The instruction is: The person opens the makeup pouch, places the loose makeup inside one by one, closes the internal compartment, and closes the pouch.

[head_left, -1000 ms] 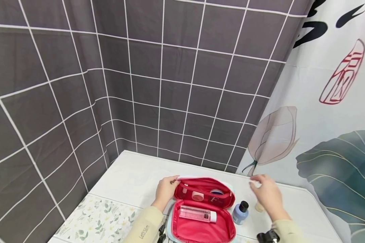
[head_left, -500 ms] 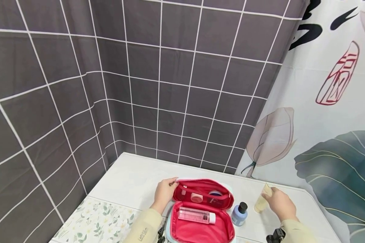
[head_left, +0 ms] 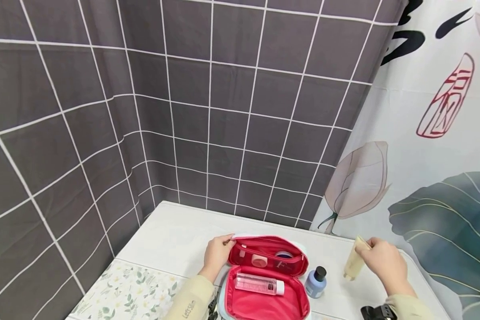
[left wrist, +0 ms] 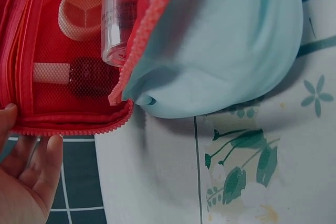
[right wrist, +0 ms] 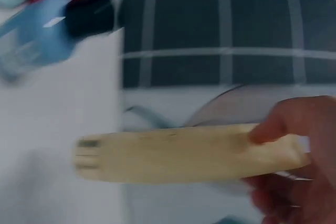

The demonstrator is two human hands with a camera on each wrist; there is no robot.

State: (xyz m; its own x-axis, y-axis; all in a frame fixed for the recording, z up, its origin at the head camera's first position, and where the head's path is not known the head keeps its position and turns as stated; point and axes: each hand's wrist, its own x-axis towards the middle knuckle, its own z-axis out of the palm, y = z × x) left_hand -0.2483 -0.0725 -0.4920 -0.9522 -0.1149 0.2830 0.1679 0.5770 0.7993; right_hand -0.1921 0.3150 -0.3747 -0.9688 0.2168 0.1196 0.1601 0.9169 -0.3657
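Observation:
An unzipped toiletry bag, red inside and light blue outside, lies with its lid raised. My left hand holds the lid's corner, fingers behind and thumb on the edge in the left wrist view. A clear bottle of pink liquid with a white cap lies inside. Mesh in the lid covers a round pink container and a small dark bottle. At the right, my right hand pinches a cream-coloured squeeze tube by its flat end, its cap end pointing down.
A blue bottle with a black cap stands on the white table, just right of the bag. A floral-patterned strip covers the front left. Grey checked cloth hangs behind, with a printed white curtain at right.
My right hand has come down to the standing cream tube, gripped its top, and moved it slightly right and up. My left hand still holds the lid.

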